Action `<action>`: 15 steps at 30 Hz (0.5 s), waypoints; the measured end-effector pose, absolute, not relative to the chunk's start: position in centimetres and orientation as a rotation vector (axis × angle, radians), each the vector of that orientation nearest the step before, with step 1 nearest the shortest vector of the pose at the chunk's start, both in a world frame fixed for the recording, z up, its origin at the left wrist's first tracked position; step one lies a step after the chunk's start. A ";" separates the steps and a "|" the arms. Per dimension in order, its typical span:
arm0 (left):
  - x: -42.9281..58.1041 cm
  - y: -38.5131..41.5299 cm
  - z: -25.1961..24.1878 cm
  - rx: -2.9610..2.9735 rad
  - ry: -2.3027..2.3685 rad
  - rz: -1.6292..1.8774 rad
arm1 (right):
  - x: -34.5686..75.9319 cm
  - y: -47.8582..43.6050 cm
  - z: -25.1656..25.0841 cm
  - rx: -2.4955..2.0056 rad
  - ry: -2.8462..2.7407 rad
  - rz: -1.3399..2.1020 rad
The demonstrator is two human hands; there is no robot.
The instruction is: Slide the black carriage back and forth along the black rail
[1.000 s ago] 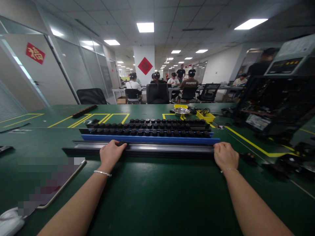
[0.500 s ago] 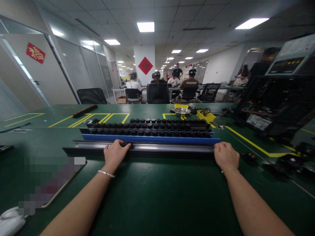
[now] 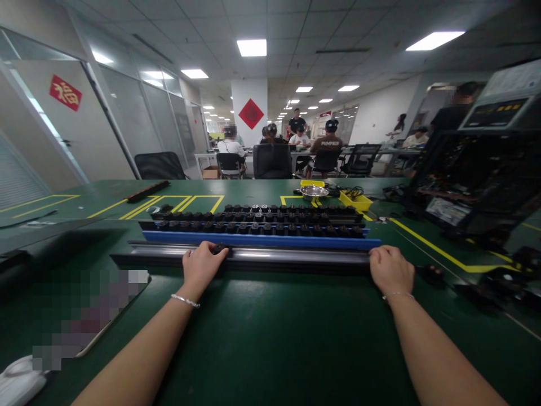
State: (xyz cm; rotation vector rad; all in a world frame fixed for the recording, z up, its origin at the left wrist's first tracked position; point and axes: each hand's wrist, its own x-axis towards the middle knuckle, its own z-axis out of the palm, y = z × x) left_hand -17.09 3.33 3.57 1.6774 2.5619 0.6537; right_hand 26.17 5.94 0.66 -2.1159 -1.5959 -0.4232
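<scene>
A long black metal channel rail (image 3: 279,255) lies crosswise on the green table in front of me. My left hand (image 3: 202,265) is closed over the rail left of its middle, thumb and fingers pinching a small black part (image 3: 220,248) that sits at the channel. What kind of part it is cannot be made out. At the rail's right end, my right hand (image 3: 392,269) is wrapped round the tip, its fingers partly hidden behind. Just beyond runs a blue strip (image 3: 262,238), and behind it stand rows of small black round-topped parts (image 3: 253,228) set along rails.
A metal bowl (image 3: 314,192) and a yellow bin (image 3: 355,201) stand farther back. A dark equipment rack (image 3: 456,169) rises at the right. A pixelated flat object (image 3: 101,316) and a white item (image 3: 21,376) lie near left. People sit at a far desk.
The whole view has shifted very slightly. Both hands keep their places on the rail, and the black part stays under the left fingers.
</scene>
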 end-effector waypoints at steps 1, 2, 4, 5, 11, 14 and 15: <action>-17.0 3.3 3.5 1.684 2.556 0.654 | 26.2 6.0 0.6 -2.116 -1.594 -0.426; -17.0 3.4 3.5 1.687 2.552 0.654 | 26.2 6.0 0.6 -2.115 -1.590 -0.427; -16.9 3.4 3.4 1.687 2.545 0.653 | 26.2 6.0 0.5 -2.114 -1.582 -0.425; -16.8 3.4 3.4 1.691 2.540 0.651 | 26.2 6.0 0.5 -2.111 -1.579 -0.424; -16.5 3.3 3.1 1.748 2.512 0.667 | 26.0 5.9 0.8 -2.121 -1.581 -0.424; -16.3 3.3 2.9 1.784 2.492 0.686 | 25.9 5.9 0.9 -2.136 -1.581 -0.403; -16.2 3.3 2.8 1.791 2.484 0.691 | 25.9 5.9 0.9 -2.134 -1.580 -0.398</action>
